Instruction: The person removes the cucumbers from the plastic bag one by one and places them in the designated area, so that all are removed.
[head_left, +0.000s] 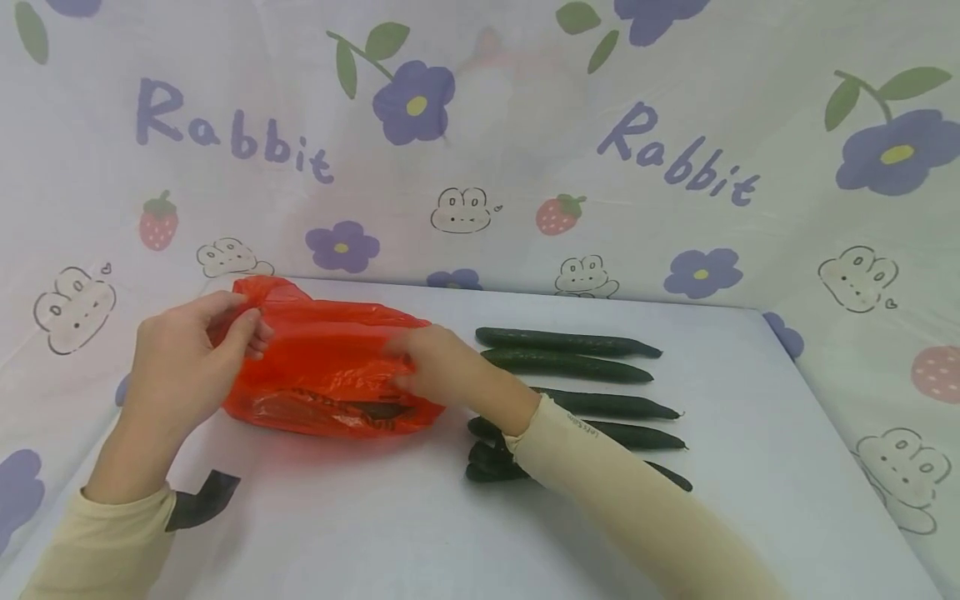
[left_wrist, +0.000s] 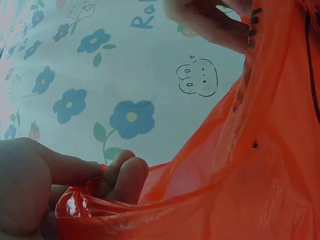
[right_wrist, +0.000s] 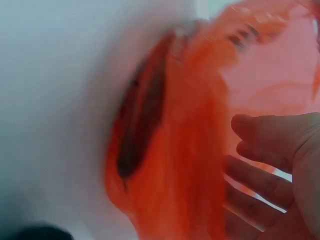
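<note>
A thin red plastic bag (head_left: 330,358) lies on the left part of the table. My left hand (head_left: 187,358) pinches the bag's edge; in the left wrist view, fingers and thumb hold the gathered film (left_wrist: 75,207). At the bag's right end is my right hand (head_left: 435,362). Its fingers (right_wrist: 257,180) are spread and fairly straight in the right wrist view, touching or just beside the film. Through the plastic shows a dark, long cucumber (right_wrist: 145,115) inside the bag. Several green cucumbers (head_left: 566,342) lie in a row right of the bag, partly hidden by my right forearm.
The white table (head_left: 360,533) carries everything. Behind it hangs a patterned cloth (head_left: 510,150) with rabbits, flowers and strawberries. A black strap (head_left: 202,500) sticks out from my left sleeve.
</note>
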